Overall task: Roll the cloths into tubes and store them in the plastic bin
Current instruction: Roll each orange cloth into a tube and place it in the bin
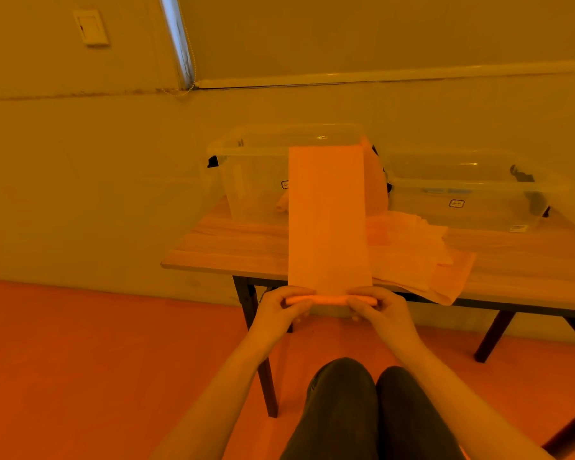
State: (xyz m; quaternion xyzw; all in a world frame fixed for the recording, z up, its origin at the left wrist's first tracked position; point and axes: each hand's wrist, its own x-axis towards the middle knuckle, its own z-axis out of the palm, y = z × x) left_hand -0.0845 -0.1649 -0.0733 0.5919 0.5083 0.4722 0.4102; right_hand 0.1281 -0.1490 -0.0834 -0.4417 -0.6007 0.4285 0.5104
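A plain wall and an orange-tinted floor frame a wooden tabletop on dark legs. The folded cloth lies as a long strip running away from the person, its near end overhanging the table edge and already turned into a thin roll. The left hand pinches the roll's left end, fingers curled over the top and thumb beneath; the right hand pinches the right end the same way. Just beyond the hands, to the right, a loose pile of cloths drapes over the table edge. Farther off stand two clear bins: the left bin, partly hidden behind the strip's far end, and the right bin.

The step in hand appears to be the start of rolling. To do it well, both hands should probably turn at an even rate so the ends stay level and the tube does not cone. Keeping light tension against the strip's far length would likely hold the roll tight, with the side edges aligned throughout.
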